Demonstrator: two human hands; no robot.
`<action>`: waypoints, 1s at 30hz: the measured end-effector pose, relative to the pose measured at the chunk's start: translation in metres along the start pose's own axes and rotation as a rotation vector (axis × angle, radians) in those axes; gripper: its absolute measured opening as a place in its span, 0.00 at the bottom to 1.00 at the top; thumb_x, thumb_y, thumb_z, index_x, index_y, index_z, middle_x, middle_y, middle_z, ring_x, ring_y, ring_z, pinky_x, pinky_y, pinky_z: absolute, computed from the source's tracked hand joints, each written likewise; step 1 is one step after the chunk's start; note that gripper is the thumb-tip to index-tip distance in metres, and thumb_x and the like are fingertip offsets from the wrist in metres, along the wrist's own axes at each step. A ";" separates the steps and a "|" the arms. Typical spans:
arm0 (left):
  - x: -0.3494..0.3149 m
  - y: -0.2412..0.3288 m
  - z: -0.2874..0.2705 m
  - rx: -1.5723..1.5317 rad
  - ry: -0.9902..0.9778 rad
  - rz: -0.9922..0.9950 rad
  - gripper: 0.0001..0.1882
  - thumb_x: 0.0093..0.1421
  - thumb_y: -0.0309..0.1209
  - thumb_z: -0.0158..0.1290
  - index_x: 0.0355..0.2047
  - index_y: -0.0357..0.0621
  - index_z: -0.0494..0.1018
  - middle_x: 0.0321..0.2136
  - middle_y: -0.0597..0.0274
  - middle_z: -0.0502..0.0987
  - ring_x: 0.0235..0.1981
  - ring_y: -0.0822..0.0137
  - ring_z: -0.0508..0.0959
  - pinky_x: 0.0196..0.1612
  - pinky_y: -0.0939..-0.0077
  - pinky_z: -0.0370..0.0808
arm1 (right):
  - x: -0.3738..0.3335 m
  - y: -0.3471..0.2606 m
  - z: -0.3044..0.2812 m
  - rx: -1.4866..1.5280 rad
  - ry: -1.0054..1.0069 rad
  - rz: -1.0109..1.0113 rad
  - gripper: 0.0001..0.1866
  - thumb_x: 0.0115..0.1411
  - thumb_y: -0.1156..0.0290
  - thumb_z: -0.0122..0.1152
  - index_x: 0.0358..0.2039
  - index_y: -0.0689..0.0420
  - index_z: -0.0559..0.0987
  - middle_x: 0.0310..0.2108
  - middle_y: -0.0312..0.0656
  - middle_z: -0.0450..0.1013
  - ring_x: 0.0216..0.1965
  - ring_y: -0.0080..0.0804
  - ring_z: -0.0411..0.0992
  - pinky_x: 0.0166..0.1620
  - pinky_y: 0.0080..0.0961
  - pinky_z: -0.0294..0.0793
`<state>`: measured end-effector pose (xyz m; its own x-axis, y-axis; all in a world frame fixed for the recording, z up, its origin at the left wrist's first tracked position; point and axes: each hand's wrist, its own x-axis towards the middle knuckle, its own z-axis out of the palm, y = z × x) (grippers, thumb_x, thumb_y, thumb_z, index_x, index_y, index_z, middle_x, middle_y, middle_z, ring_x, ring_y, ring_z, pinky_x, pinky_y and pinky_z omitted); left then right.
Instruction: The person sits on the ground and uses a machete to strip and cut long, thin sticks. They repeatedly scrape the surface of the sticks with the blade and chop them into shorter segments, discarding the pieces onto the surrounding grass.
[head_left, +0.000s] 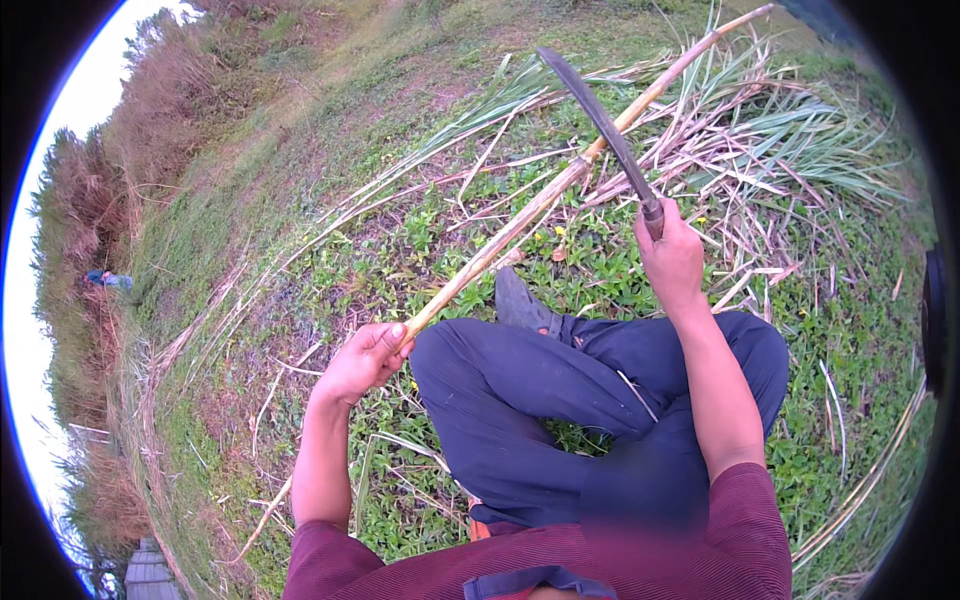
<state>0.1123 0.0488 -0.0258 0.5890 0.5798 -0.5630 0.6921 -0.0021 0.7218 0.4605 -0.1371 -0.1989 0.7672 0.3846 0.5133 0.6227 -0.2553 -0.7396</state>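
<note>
My left hand (365, 362) is closed round the near end of a long, pale yellow cane stalk (510, 228), beside my left knee. From there the stalk slants up to the far right, with a darker joint about halfway along. In my right hand (672, 258) is the handle of a sickle (598, 112) with a dark curved blade, its tip pointing to the far left. The blade crosses the stalk just beyond that joint; whether it touches cannot be told.
I sit on weedy ground with my legs (540, 375) bent in front. Cut long leaves (730, 150) lie heaped at the far right, under the stalk's far part. Loose dry stems (265, 515) lie at left. Tall brush (160, 110) lines the left edge.
</note>
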 end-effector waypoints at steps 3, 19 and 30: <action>-0.003 -0.006 -0.007 -0.187 -0.079 -0.065 0.22 0.72 0.48 0.46 0.29 0.44 0.71 0.14 0.77 0.60 0.12 0.83 0.52 0.14 0.84 0.47 | -0.019 -0.013 0.009 0.036 -0.046 -0.098 0.14 0.56 0.66 0.70 0.35 0.55 0.73 0.24 0.42 0.77 0.21 0.42 0.77 0.25 0.38 0.74; 0.011 -0.004 0.024 0.759 0.255 0.375 0.09 0.66 0.30 0.55 0.35 0.35 0.73 0.21 0.52 0.75 0.20 0.57 0.74 0.26 0.62 0.69 | -0.046 -0.025 0.031 -0.039 -0.105 -0.514 0.21 0.48 0.70 0.73 0.41 0.57 0.75 0.26 0.40 0.75 0.24 0.39 0.77 0.26 0.35 0.73; -0.003 0.003 0.038 0.665 0.575 0.449 0.07 0.63 0.29 0.59 0.36 0.37 0.75 0.19 0.52 0.74 0.18 0.60 0.72 0.26 0.66 0.68 | -0.026 -0.005 0.024 0.059 0.032 -0.019 0.18 0.50 0.65 0.73 0.36 0.53 0.72 0.24 0.39 0.74 0.24 0.37 0.78 0.23 0.37 0.71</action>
<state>0.1285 0.0160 -0.0369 0.6836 0.7206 0.1159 0.6514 -0.6741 0.3484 0.4339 -0.1244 -0.2183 0.7603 0.3598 0.5408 0.6281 -0.1949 -0.7533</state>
